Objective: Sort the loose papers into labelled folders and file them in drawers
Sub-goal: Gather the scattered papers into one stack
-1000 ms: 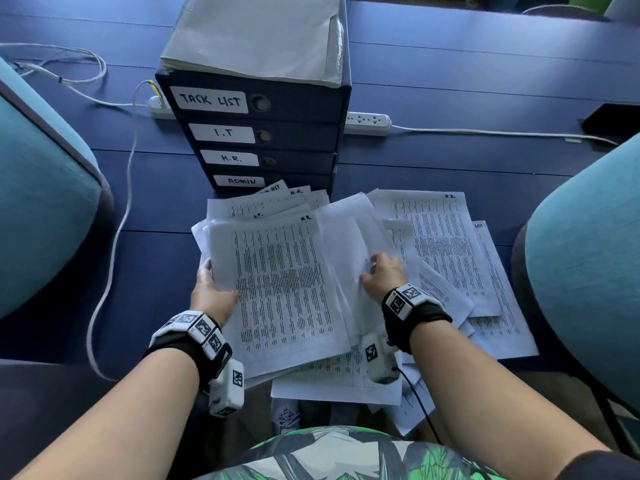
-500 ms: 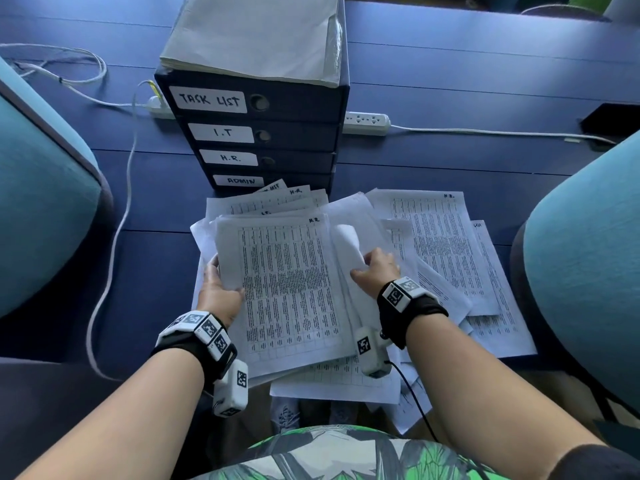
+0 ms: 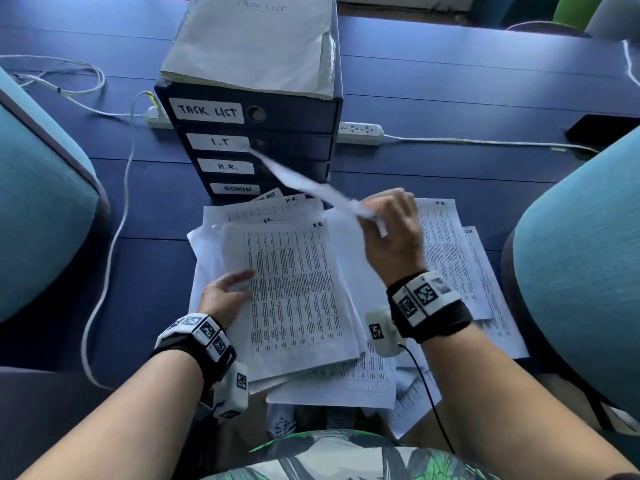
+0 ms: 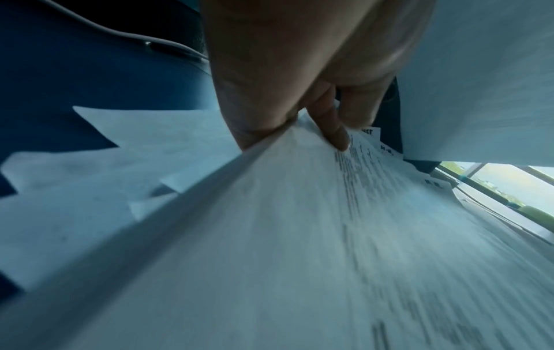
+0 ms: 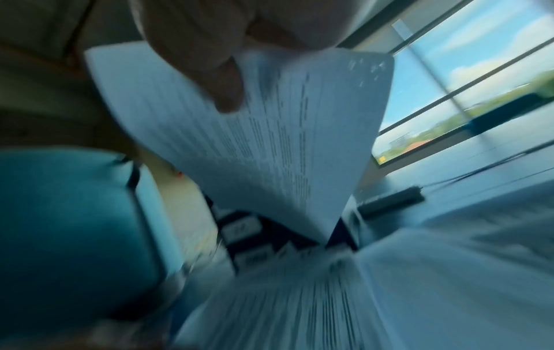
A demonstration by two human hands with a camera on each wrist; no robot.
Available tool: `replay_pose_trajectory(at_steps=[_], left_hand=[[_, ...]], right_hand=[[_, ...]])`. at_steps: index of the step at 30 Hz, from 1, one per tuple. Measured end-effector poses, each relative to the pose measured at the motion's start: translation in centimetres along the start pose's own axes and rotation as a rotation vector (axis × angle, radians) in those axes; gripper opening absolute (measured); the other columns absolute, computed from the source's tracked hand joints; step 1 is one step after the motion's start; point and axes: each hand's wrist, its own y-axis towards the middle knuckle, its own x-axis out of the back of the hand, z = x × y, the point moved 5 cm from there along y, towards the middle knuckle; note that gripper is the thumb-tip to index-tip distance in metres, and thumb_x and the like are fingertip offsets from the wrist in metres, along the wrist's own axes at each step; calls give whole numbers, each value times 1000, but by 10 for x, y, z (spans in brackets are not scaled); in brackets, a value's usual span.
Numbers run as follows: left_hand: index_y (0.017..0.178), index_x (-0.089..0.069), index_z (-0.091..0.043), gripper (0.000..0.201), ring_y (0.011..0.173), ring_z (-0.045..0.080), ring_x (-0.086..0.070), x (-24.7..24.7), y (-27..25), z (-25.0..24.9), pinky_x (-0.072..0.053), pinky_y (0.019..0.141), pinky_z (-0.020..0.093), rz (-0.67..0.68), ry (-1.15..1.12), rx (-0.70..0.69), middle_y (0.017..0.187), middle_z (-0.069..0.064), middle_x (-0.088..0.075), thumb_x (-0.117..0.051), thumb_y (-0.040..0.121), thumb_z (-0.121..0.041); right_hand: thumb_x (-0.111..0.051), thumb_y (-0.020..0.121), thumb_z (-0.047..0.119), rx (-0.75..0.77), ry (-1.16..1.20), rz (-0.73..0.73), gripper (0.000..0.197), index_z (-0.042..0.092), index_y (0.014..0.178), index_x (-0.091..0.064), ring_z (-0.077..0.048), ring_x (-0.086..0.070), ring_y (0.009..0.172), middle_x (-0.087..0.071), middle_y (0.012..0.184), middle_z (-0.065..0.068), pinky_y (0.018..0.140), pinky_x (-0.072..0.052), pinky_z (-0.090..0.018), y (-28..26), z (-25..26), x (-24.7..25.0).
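Right hand (image 3: 391,233) pinches one sheet (image 3: 311,188), raised toward twelve o'clock, apparently to read its heading. Left hand (image 3: 225,296) grips the pile (image 3: 298,292) at nine o'clock, steadying it before the drawers (image 3: 256,143).

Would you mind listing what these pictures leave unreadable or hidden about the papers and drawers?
- Lifted sheet, held by the right hand: its heading is unreadable; edge-on in the head view, motion-blurred in the right wrist view.
- Held stack in the left hand: table text too small in the head view, smeared in the left wrist view.
- Drawer unit: drawers closed, contents hidden.
- Lower papers: covered by the sheets above.
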Motion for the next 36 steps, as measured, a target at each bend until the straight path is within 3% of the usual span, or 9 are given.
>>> replay_pose_trajectory(at_steps=[2,7,9,12,19,23,27,31,36], left_hand=[[107,-68,-16,22,96,18,-61,-2,0,-2,-47,91,27,11,-95,37,117,7,-66,-55,97,-31],[90,-63,-10,75,47,11,-64,2,5,1,-45,57,26,-4,-377,228,55,3,-67,-18,94,-70],[105,-61,-10,62,70,15,-69,-5,0,-5,-50,73,24,22,-305,200,86,7,-70,-31,96,-63],[105,-58,-15,14,102,20,-58,-3,-1,-5,-41,97,28,-13,-135,95,111,4,-63,-64,93,-15],[87,-67,-15,11,93,30,-70,4,18,18,-55,88,47,11,17,82,89,4,-74,-75,81,-10],[83,-58,-13,12,76,23,-58,7,18,19,-51,73,38,-103,264,20,82,5,-63,-66,87,-5],[83,-53,-15,14,69,19,-51,4,19,17,-42,60,29,-122,358,-26,78,3,-57,-62,89,-5],[90,-54,-16,15,80,21,-58,4,19,16,-51,73,35,-88,338,-19,86,1,-62,-61,88,-3],[95,-55,-18,18,94,25,-63,6,20,15,-53,90,45,-59,332,-1,100,4,-66,-63,87,-4]], right_hand=[[-64,79,-7,54,43,186,26,19,82,-60,-24,-56,81,-62,86,-3,73,-41,-35,-16,19,-21],[-61,82,3,-39,-93,1001,24,24,93,-66,-16,-48,96,-57,105,6,86,-48,-38,-96,22,-66],[-64,86,15,-57,-50,1146,14,25,96,-67,-16,-51,99,-56,109,6,88,-49,-38,-121,24,-71],[-64,89,33,-93,65,1262,14,22,94,-69,-18,-56,94,-58,108,3,81,-51,-36,-140,29,-74],[-52,96,40,-339,-26,972,35,11,87,-70,-24,-59,74,-62,89,-4,68,-51,-34,-116,-15,-70],[-51,96,34,-608,-325,781,28,17,110,-68,-29,-54,104,-60,110,-5,89,-46,-36,-110,-60,-49],[-57,91,28,-865,-536,790,50,15,137,-41,-30,-35,127,-38,138,-9,106,-33,-42,-116,-88,-26],[-61,88,30,-1040,-573,870,69,17,144,-24,-33,-32,130,-33,138,-13,106,-34,-47,-123,-97,-24],[-55,90,23,-1079,-463,811,30,11,117,-51,-30,-50,111,-50,125,-13,89,-40,-33,-110,-105,-21]])
